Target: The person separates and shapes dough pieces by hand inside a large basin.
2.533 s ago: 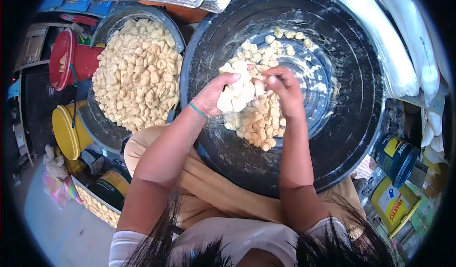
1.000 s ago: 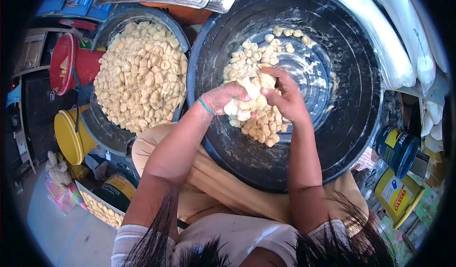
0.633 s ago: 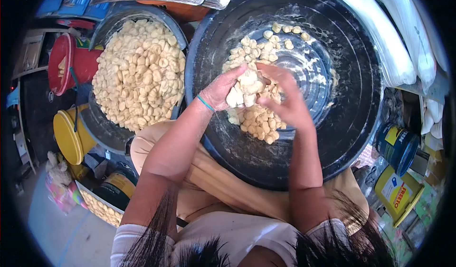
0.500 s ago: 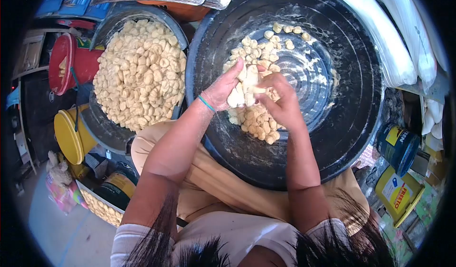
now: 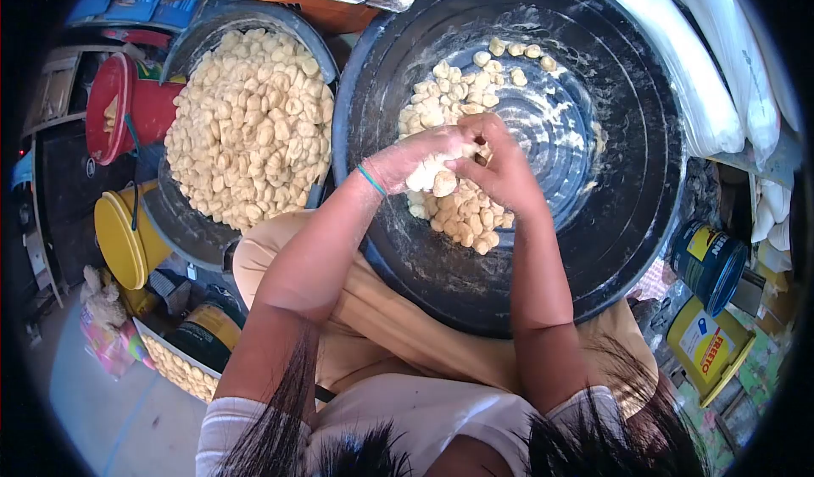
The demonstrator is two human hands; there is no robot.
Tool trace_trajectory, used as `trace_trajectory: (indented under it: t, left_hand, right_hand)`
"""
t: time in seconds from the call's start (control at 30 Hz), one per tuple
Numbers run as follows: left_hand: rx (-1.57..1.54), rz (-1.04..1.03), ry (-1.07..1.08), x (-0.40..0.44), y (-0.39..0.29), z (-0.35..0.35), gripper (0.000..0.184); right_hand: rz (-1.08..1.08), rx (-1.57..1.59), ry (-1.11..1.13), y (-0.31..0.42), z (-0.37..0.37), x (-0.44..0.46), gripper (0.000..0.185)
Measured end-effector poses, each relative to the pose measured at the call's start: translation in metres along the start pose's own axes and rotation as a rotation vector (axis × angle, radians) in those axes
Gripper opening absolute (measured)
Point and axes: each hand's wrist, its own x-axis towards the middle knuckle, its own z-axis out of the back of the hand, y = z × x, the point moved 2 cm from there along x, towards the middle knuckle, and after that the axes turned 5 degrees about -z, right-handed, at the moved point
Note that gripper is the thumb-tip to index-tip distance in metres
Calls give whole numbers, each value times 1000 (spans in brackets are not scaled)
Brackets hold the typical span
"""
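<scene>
My left hand (image 5: 415,159), floury and with a teal band at its wrist, is curled round several pale dough pieces (image 5: 422,176). Against its fingertips, my right hand (image 5: 502,170) is closed in a pinch on a dough piece, mostly hidden by the fingers. Both hands are over a big black basin (image 5: 632,197) with flour smeared on its ridged floor. Below and beyond them, loose rounded dough pieces (image 5: 465,220) lie heaped in the basin, with a few scattered toward its far side.
At the left, a second dark tub (image 5: 188,248) holds a tall heap of similar pieces (image 5: 250,129). Beside it are a red bucket (image 5: 110,108) and a yellow bucket (image 5: 123,239). White sacks (image 5: 678,61), a dark pail (image 5: 710,265) and a yellow container (image 5: 704,341) flank the right side.
My left hand has turned over and closed more round its dough pieces. My right hand's fingers have curled in and now meet the left fingertips.
</scene>
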Motion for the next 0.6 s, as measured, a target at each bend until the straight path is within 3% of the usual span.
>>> trace_trajectory:
  t: [0.1,0.13,0.27,0.33,0.43,0.5,0.6]
  left_hand:
    - [71,49,68,4,-2,5,45]
    - [-103,110,0,4,2,5,42]
    - [-272,6,8,2,-1,3,38]
    - [-314,-9,85,3,-1,7,38]
    - [9,42,69,6,1,11,35]
    - [21,1,79,7,1,10,39]
    - [-15,-70,-39,5,-3,-4,43]
  right_hand:
    - [-56,179,-56,-9,-3,-4,30]
    - [-92,260,-38,-11,0,-6,30]
    - [-261,560,21,-7,7,-8,31]
    - [-260,614,-142,-12,7,-6,31]
    - [-217,652,-446,-20,6,-3,26]
    - [-216,756,-608,-25,11,-4,25]
    - [-179,499,-466,-19,10,-4,20]
